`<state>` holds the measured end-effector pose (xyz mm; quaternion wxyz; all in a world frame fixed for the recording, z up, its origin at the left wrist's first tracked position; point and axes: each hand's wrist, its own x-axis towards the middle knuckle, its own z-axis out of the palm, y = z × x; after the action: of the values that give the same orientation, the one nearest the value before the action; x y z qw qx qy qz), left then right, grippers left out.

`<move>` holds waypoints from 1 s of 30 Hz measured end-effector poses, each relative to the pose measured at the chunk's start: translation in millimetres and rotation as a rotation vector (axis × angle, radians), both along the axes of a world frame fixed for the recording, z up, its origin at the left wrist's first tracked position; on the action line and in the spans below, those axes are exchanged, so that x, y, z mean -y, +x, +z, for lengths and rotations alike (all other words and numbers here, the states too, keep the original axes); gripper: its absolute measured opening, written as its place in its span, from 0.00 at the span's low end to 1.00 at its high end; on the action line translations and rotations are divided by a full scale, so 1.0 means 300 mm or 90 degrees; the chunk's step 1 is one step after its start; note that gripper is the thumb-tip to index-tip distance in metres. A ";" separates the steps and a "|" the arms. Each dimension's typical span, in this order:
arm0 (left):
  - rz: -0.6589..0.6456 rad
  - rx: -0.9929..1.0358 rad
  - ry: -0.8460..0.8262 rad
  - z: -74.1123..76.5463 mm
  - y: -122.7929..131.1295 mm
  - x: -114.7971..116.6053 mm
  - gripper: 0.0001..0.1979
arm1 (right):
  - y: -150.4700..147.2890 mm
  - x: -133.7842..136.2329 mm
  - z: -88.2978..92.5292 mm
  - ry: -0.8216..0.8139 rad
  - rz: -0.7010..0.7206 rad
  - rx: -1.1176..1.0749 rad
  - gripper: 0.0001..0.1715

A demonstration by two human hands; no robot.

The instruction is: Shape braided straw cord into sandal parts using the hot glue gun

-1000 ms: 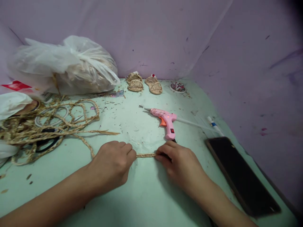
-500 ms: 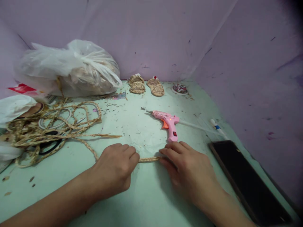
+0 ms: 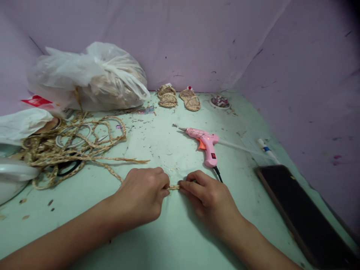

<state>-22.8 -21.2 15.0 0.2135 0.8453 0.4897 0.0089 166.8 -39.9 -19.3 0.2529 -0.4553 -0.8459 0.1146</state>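
Observation:
My left hand is closed in a fist around a braided straw rope on the pale green table. My right hand pinches the rope's short exposed end, and the two hands sit close together with only a small stretch of rope showing between them. The rope trails left into a tangled pile of braid. A pink glue gun lies just beyond my right hand, its black cord passing the knuckles.
A clear plastic bag of straw sits at the back left. Two small woven sandals and a dish of beads stand by the purple back wall. A dark phone and a pen lie right.
My right hand has slid left along the rope toward my left hand, so the visible stretch between them has shrunk. The view shifted slightly.

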 end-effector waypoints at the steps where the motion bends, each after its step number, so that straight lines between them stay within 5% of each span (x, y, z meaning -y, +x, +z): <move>1: 0.003 -0.010 0.003 -0.002 0.003 0.002 0.07 | -0.001 0.001 0.002 -0.003 -0.001 0.000 0.13; 9: -0.103 -0.035 0.166 -0.019 0.010 0.022 0.07 | -0.005 0.001 0.014 -0.060 -0.009 0.001 0.13; 17: -0.043 0.007 0.147 -0.031 0.011 0.010 0.09 | -0.004 0.001 0.017 -0.066 -0.010 0.003 0.13; 24: -0.202 -0.080 0.244 -0.031 0.034 0.008 0.07 | -0.002 -0.007 0.025 -0.112 0.002 0.000 0.11; 30: -0.196 -0.108 0.198 -0.018 0.049 -0.003 0.06 | 0.058 -0.034 0.084 -0.198 -0.006 -0.080 0.12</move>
<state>-8.1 -20.2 9.5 0.0378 0.9304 0.3640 -0.0197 184.3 -29.8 5.8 0.2322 -0.4846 -0.7984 0.2715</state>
